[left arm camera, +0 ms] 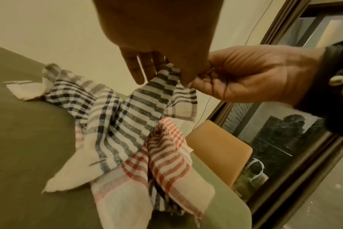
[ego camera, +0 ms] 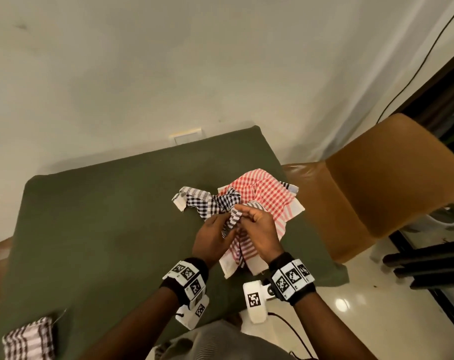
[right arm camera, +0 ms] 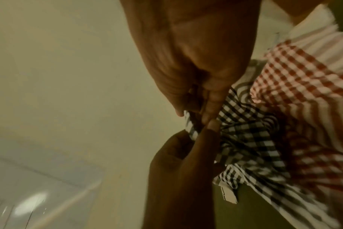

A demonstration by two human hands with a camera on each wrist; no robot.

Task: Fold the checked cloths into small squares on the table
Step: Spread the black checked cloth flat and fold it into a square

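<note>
A folded brown-checked cloth (ego camera: 28,339) lies nearest, at the near left corner of the green table (ego camera: 96,216), and looks finished. Farther in, toward the table's right side, the left hand (ego camera: 212,236) and right hand (ego camera: 259,227) meet over a crumpled black-checked cloth (ego camera: 210,201); each pinches the same lifted edge of it between thumb and fingertips, while the rest trails on the table. Beneath and beyond it a red-checked cloth (ego camera: 262,193) lies spread loosely by the table's far right edge, with another piece showing under it. By my reckoning one cloth is done, the black one is only being opened out for folding, and the red one remains.
</note>
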